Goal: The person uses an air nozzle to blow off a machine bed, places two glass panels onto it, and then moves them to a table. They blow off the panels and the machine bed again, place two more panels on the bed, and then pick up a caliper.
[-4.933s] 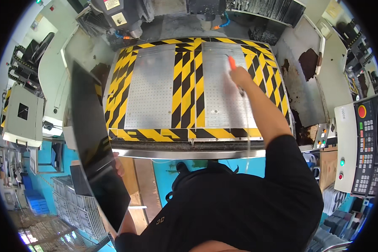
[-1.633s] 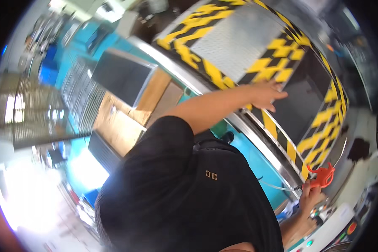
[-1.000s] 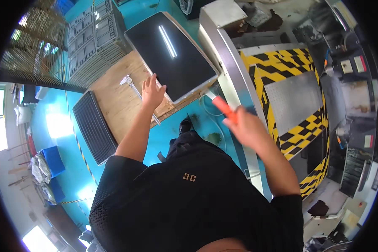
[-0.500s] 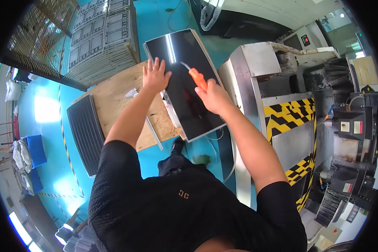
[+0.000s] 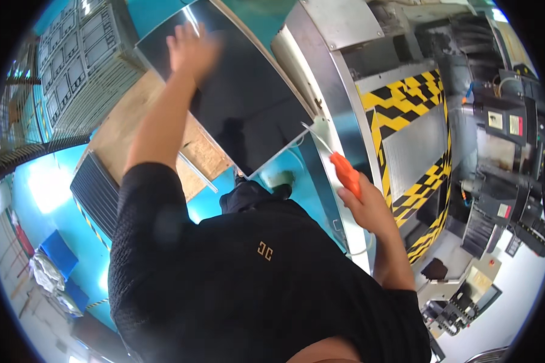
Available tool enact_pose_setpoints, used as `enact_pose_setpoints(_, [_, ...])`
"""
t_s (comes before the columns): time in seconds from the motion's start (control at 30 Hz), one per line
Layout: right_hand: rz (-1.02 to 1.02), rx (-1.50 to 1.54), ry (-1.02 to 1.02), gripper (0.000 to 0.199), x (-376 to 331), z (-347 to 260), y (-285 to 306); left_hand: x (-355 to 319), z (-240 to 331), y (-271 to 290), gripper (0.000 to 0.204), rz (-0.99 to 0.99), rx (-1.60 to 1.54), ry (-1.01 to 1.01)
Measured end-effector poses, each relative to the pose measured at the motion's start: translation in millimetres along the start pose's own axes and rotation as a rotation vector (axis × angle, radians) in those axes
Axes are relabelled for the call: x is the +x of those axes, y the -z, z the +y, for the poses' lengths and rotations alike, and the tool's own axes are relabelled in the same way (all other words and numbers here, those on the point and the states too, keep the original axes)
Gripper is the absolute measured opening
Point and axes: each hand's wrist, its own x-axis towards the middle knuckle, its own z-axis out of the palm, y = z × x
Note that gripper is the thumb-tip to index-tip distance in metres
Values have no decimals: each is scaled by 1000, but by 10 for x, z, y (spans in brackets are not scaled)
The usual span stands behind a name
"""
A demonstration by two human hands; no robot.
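Observation:
A glossy black flat panel [image 5: 242, 91] with a thin pale edge lies slanted before me on the wooden board. Over its far left part is my left hand [image 5: 194, 53], fingers apart and blurred by motion; whether it touches the surface I cannot tell. My right hand [image 5: 369, 206] is wrapped round the orange handle of an air blow gun [image 5: 347, 175]. Its thin metal nozzle points up and left, the tip just beyond the panel's near right corner. A pale hose [image 5: 370, 242] shows beside my right hand.
The wooden board [image 5: 121, 115] carries a metal strip [image 5: 198, 172]. A ribbed black panel [image 5: 97, 192] leans at its left, and stacked grey panels [image 5: 82, 60] stand far left. To the right is a metal machine with a yellow-black striped frame [image 5: 406, 142].
My right hand has drawn the blow gun off the panel, toward me and right. My left hand has moved farther up the panel. The view has shifted and turned.

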Motion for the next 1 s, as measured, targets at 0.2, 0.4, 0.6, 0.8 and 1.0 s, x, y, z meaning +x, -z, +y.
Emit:
enact_pose_setpoints(0.2, [92,105,-88,39,-806,247,44,-1643,1575,843,66,-258,-306,-673])
enact_pose_setpoints(0.4, [37,50,-51,42,-1266,498,-7,-2573,1241,815,62,-474,-717,-1099])
enact_pose_setpoints(0.6, [-96,71,77,45,-1683,737,-8,-1981,644,876,53,-252,-177,-570])
enact_pose_setpoints(0.8, [32,-46,24,52,-1647,660,-240,-1252,965,560,48,-194,-291,-349])
enact_pose_setpoints(1.0, [155,104,43,39,-1827,1071,-435,-1499,1656,582,33,-18,-523,-847])
